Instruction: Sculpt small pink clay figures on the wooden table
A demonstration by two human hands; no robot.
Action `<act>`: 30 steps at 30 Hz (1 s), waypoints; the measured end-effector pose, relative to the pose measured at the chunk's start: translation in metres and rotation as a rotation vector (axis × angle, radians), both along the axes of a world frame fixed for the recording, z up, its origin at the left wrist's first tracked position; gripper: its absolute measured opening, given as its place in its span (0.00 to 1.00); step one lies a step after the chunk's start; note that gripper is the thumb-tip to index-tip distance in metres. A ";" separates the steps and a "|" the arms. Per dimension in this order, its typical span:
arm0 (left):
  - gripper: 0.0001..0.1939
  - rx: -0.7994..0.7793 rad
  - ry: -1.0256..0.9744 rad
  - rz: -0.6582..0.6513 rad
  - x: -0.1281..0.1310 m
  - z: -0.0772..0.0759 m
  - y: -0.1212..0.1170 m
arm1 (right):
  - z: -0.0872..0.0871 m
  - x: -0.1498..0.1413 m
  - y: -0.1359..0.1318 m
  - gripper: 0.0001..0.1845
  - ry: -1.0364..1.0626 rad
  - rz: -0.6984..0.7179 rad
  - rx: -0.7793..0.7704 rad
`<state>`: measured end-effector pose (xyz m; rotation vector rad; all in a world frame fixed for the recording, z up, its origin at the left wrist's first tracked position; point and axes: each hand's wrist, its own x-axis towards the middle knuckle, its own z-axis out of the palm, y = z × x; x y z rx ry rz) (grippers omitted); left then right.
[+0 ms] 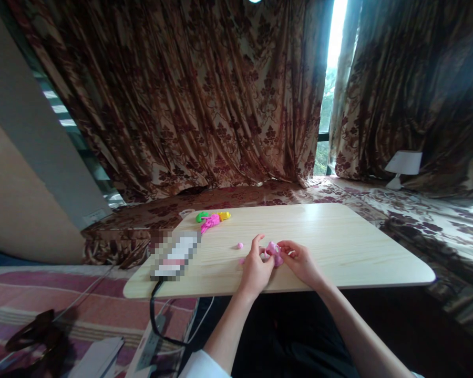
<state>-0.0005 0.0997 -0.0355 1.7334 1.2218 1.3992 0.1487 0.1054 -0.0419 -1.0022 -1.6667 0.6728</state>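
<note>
Across the background, tall brown curtains [220,94] with a dark floral pattern, parted over a bright strip of window [325,121] well beyond the right grip [302,262]. Held between that and the left grip [256,265], over the near part of a pale wood-grain table [358,236], a pink lump [274,253], rounded and uneven (finer shape too small to make out). Right grip closed to a pinch on the lump's right side, fingers bunched; left grip loosely curved around the other side, thumb against the lump, index finger raised and spread away from the thumb.

Just left of the left grip, a pink scrap [242,261]; slightly beyond, a small pink ball [240,245] on bare wood. Farther out, ahead and to the left of the left grip, near the table's far edge, a magenta piece [210,222] clustered with a green piece [201,216] and a yellow piece [224,216] (contact hard to judge). Well left of the left grip, a pixelated rectangular item [177,254], with a black cable [153,310] hanging over the near edge. Lower left, past the table, striped bedding [19,294]. Far beyond the right grip, to the right, a white lamp [405,164] on a floral-covered ledge [437,210].
</note>
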 end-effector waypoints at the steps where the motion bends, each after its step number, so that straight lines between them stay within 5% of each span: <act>1: 0.28 0.003 0.002 -0.002 0.000 -0.001 0.000 | 0.000 0.000 0.000 0.11 -0.004 -0.010 0.015; 30: 0.30 0.110 0.186 0.012 0.001 0.000 0.002 | -0.002 0.004 0.002 0.10 0.023 -0.005 -0.021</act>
